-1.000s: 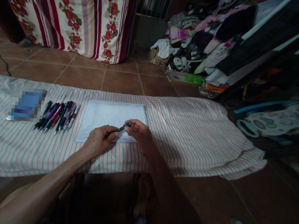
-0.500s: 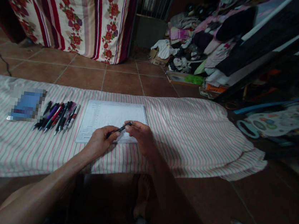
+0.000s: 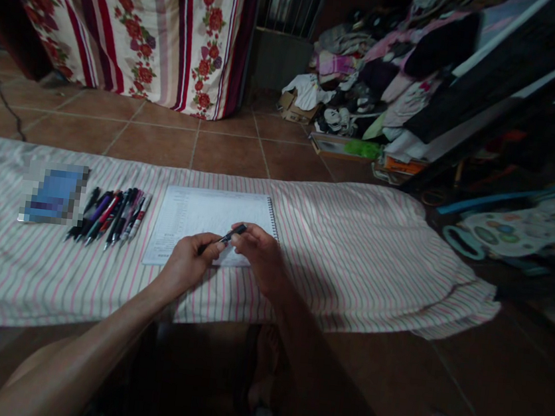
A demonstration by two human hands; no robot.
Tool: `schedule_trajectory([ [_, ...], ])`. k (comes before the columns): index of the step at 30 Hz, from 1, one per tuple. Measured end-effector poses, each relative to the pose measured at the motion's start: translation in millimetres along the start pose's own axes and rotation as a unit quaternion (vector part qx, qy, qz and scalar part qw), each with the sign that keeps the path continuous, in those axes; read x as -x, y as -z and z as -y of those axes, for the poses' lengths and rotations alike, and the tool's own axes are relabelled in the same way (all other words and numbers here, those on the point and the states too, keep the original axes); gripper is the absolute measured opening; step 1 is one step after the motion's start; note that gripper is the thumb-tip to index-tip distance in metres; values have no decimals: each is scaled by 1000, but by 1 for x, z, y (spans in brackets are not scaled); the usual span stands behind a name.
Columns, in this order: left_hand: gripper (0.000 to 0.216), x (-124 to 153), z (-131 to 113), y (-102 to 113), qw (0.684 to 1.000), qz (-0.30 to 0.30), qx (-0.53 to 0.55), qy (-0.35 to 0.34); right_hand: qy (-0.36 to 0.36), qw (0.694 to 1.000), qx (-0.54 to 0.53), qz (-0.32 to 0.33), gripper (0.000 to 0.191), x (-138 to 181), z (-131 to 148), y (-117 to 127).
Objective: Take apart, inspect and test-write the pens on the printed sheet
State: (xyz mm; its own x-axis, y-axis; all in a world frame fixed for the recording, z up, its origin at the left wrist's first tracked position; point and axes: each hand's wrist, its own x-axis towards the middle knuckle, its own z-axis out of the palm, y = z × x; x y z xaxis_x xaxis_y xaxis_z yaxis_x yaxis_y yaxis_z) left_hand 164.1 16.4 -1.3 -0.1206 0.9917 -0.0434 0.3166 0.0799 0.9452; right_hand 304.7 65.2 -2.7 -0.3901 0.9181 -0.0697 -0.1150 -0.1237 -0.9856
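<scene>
Both of my hands hold one dark pen (image 3: 225, 237) above the near edge of a white spiral notebook (image 3: 209, 217). My left hand (image 3: 185, 265) is closed on the pen's lower end. My right hand (image 3: 259, 254) pinches its upper end with fingertips. The pen lies slanted, its far end up to the right. The notebook lies open on a striped cloth (image 3: 363, 244) that covers a low surface. A row of several pens (image 3: 111, 216) lies to the notebook's left.
A blurred blue object (image 3: 53, 194) sits left of the pen row. Brown floor tiles (image 3: 224, 148) lie beyond, then a floral striped curtain (image 3: 142, 26). A heap of clothes (image 3: 372, 78) and clutter fills the right side.
My hands and the pen have barely moved. The view has shifted slightly to the left.
</scene>
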Motion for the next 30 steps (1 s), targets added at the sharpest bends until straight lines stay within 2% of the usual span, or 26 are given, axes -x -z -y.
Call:
schedule_trajectory([
  [6,26,-1,-9,0,996,6,84,33,9,1000,-14,4,26,0,-3,-4],
  [10,28,0,-11,1,991,26,123,51,-14,999,-31,8,33,0,0,-2],
  [13,29,1,-12,1,989,40,127,58,-32,999,-28,-3,29,1,1,-3],
  [17,29,2,-11,-1,991,32,118,57,-33,999,-25,-22,26,-1,-3,-4],
  [22,27,4,-10,-4,996,-2,85,32,7,999,-30,-44,25,-3,-9,-9],
  [30,25,7,-3,-5,998,-64,-20,-21,48,992,77,-87,27,5,-5,-21],
])
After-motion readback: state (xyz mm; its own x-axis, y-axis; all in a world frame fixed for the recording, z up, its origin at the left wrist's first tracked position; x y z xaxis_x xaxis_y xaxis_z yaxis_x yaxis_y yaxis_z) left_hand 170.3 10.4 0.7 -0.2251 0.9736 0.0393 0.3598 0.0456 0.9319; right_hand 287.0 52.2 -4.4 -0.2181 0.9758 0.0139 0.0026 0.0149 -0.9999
